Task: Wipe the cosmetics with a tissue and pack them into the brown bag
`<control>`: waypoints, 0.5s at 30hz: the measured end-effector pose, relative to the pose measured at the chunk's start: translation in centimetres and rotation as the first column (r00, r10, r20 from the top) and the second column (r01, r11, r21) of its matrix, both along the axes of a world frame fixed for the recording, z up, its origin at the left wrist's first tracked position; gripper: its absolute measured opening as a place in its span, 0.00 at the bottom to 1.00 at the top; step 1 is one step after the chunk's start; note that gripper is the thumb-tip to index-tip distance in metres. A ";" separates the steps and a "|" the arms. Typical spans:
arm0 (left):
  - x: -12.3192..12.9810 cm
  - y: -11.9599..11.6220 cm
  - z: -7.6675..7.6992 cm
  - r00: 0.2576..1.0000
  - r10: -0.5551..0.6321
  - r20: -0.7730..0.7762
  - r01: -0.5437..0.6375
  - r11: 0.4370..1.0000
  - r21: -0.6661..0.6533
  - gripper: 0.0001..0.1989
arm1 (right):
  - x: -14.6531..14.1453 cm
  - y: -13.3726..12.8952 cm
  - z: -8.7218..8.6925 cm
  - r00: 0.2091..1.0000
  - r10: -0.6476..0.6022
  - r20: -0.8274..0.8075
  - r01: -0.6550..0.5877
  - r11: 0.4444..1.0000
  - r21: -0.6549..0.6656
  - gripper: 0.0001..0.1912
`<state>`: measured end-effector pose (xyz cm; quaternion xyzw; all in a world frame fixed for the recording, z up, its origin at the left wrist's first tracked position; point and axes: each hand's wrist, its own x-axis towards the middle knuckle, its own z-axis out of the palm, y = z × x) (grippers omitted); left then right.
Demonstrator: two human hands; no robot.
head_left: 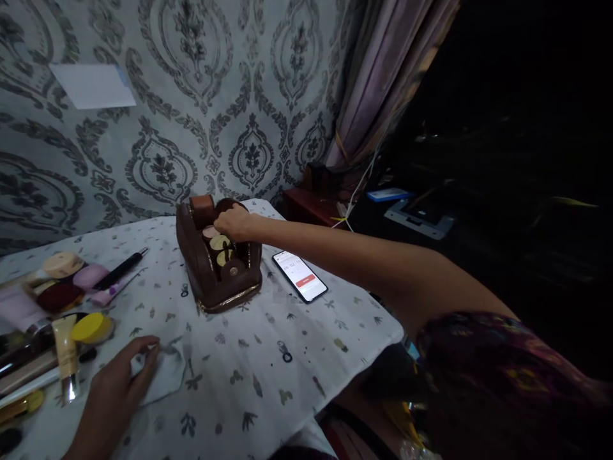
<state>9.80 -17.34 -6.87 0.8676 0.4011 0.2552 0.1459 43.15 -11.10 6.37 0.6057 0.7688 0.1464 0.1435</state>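
Observation:
A brown cosmetics bag [196, 271] with a gold zipper stands unzipped on the table. Round-topped items, pale pink and yellowish [219, 243], show inside it. My right hand [234, 223] reaches into the bag's far part, with its fingers curled down; whatever is under the fingertips is hidden. At the lower left, my left hand [125, 374] rests on the table, its thumb and fingers closed on a crumpled white cloth or wipe [167, 377]. Left of it lies a pile of makeup, with a yellow-lidded jar [92, 328] and a gold-and-clear tube [66, 351] closest to the hand.
A phone [301, 276] with a lit timer screen lies right of the bag, under my right forearm. The patterned white tablecloth [258, 358] ends at the table's right edge. A papered wall [249, 147] stands behind, with a mauve curtain [368, 83] and hanging cables at right.

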 end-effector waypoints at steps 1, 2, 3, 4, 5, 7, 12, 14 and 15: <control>-0.5 0.0 -0.6 1.000 0.007 -0.026 -0.007 1.000 -0.005 0.18 | 0.1 0.1 -0.1 1.000 -0.006 -0.013 0.006 1.000 -0.005 0.12; -0.8 0.0 -1.0 0.999 0.018 -0.048 -0.018 1.000 -0.009 0.18 | 0.2 0.2 -0.2 1.000 -0.007 -0.025 0.007 1.000 -0.006 0.12; -1.0 0.0 -1.2 0.998 0.028 -0.064 -0.028 1.000 -0.011 0.18 | 0.3 0.4 -0.3 0.999 -0.004 -0.035 0.004 1.000 -0.004 0.12; -1.0 0.0 -1.4 0.997 0.031 -0.074 -0.031 0.999 -0.010 0.18 | 0.4 0.5 -0.3 0.999 0.004 -0.045 -0.004 1.000 0.002 0.12; -1.0 0.1 -1.5 0.996 0.030 -0.082 -0.031 1.000 -0.005 0.18 | 0.4 0.6 -0.3 0.998 0.016 -0.054 -0.016 1.000 0.009 0.12; -0.8 0.2 -1.6 0.996 0.014 -0.088 -0.012 1.000 0.022 0.17 | 0.5 0.7 -0.4 0.997 0.035 -0.068 -0.034 0.999 0.020 0.12; -0.8 0.4 -2.0 0.993 -0.029 -0.112 0.038 0.996 0.075 0.15 | 0.4 0.5 -0.5 0.992 0.052 -0.113 -0.048 0.998 0.031 0.12; -0.9 0.4 -2.2 0.992 -0.043 -0.117 0.053 0.995 0.086 0.14 | 0.4 0.4 -0.5 0.990 0.038 -0.135 -0.035 0.999 0.027 0.12; -0.9 0.4 -2.2 0.992 -0.054 -0.118 0.065 0.994 0.092 0.14 | 0.5 0.3 -0.5 0.989 0.022 -0.144 -0.019 1.000 0.021 0.12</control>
